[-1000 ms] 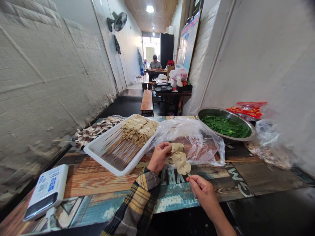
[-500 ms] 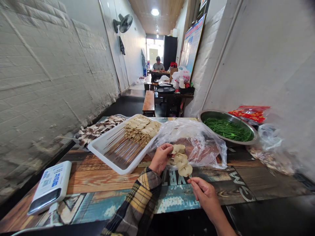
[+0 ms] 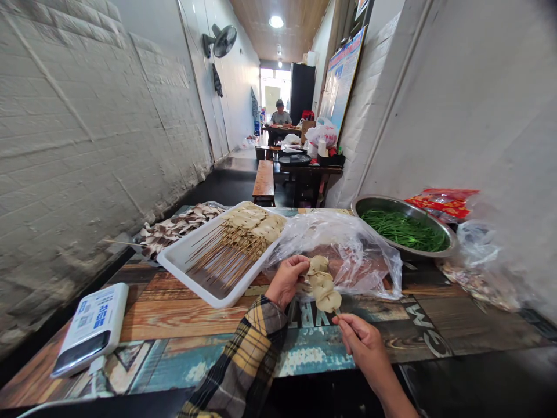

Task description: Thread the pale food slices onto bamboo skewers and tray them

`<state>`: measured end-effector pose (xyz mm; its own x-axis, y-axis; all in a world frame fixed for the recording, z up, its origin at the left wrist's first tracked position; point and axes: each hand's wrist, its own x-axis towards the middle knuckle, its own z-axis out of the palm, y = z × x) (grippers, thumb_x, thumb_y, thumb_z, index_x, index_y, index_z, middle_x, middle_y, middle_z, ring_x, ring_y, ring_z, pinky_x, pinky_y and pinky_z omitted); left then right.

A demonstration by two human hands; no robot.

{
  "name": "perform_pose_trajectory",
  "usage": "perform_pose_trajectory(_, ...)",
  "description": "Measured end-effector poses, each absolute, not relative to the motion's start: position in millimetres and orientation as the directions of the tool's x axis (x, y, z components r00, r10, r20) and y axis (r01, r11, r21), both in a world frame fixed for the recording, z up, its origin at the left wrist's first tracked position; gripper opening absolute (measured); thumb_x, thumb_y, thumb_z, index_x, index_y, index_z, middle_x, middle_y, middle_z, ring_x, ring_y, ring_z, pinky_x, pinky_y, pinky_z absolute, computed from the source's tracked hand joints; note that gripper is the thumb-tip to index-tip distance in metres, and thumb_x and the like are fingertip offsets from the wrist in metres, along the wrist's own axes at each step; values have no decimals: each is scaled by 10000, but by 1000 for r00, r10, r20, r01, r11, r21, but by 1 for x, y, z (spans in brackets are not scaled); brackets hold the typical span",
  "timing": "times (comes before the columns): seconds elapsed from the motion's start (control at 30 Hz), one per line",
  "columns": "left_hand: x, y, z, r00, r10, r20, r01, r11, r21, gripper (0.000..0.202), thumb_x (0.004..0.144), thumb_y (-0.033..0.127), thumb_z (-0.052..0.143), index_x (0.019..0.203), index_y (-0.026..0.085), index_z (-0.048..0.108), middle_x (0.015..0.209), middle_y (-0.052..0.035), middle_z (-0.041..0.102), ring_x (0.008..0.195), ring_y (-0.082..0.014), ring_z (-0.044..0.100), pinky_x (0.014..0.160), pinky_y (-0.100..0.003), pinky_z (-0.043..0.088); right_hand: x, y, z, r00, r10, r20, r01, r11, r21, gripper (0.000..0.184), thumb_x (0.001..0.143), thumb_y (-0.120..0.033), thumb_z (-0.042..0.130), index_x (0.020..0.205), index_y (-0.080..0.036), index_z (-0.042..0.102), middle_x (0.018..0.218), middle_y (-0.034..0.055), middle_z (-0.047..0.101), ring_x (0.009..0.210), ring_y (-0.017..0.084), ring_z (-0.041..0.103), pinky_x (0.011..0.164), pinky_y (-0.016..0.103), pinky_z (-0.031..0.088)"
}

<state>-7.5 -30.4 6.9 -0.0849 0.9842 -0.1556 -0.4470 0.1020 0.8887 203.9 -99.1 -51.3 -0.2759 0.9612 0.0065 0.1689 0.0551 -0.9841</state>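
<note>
Barely shifting from a second back: still keeping the skewer (image 3: 334, 311) in pretty much the same spot between both hands, just drifting a hair rightward, with the same three pale slices (image 3: 322, 283) stacked along it. Judging from that, still fiddling with the topmost slice rather than adding another.

Curling the left hand (image 3: 285, 281) mostly closed, pinching that top slice between thumb and fingertips, plaid sleeve trailing back. Gripping the bare lower end of the stick with the right hand (image 3: 363, 342), fingers folded tight around it, thumb on top. Holding the whole thing slanted and lifted off the surface (image 3: 174, 319), top end by the left hand, bottom end in the right.

Around the hands:
- sitting just beyond both hands, nearly touching the top slice: a crumpled clear plastic bag (image 3: 354, 255), contents hard to make out
- lying beyond and to the left of the left hand: a white tray (image 3: 191, 285) holding a pile of finished skewers (image 3: 235, 244), and past that a heap of mushrooms (image 3: 174, 229)
- sitting well beyond the right hand, off to the right: a metal bowl (image 3: 378, 201) of green stalks
- resting far left of the left hand, near the edge: a white scale (image 3: 93, 325)
</note>
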Motion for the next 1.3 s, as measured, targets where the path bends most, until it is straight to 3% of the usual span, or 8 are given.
perform_pose_trajectory(0.6, -4, -29, 12, -226, 970, 86, -226, -138, 964, 148, 640, 271, 724, 682, 138, 674, 619, 0, 587, 573, -91, 461, 560, -214, 340, 199, -98, -46, -254, 967, -26, 110, 2, -994, 456, 831, -564, 573, 881, -123, 673, 418, -68, 413, 384, 83, 348, 409, 206, 280)
perform_pose_trajectory(1.0, -8, -27, 10, -216, 968, 128, -76, -147, 986, 131, 662, 264, 707, 636, 141, 672, 613, -10, 581, 576, -105, 462, 564, -220, 349, 197, -99, -33, -217, 972, -91, 86, -74, -994, 488, 785, -613, 594, 841, -133, 663, 399, -81, 379, 363, 68, 291, 362, 193, 208)
perform_pose_trajectory(1.13, -7, -27, 8, -174, 978, 114, -86, -131, 988, 164, 658, 293, 731, 634, 143, 668, 606, -4, 569, 575, -103, 452, 555, -217, 340, 198, -98, -34, -226, 970, -93, 60, -81, -995, 474, 782, -604, 604, 830, -136, 659, 396, -86, 378, 360, 62, 286, 366, 187, 209)
perform_pose_trajectory(1.3, -6, -27, 8, -112, 992, 59, -232, -84, 969, 237, 634, 343, 780, 702, 134, 689, 651, -7, 596, 597, -95, 470, 573, -212, 349, 195, -97, -31, -217, 967, -130, -14, -136, -991, 475, 759, -612, 629, 817, -141, 644, 400, -93, 366, 348, 51, 245, 350, 182, 155)
